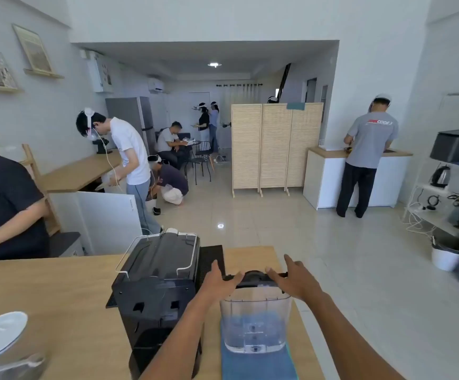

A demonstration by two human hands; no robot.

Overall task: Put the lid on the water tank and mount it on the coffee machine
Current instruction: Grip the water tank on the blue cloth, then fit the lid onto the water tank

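Observation:
A clear plastic water tank (255, 322) stands upright on a blue cloth (258, 363) near the right end of the wooden table (58, 297). A black lid (255, 278) rests at the tank's far top edge. My left hand (218, 281) grips the lid's left end and my right hand (294, 278) grips its right end. The black coffee machine (157, 292) stands just left of the tank, its back facing me.
A black mat (211, 259) lies behind the tank. A white round object (0, 333) sits at the table's near left corner. A person in a dark shirt (3, 204) sits at the left. Several people work farther back; tiled floor lies to the right.

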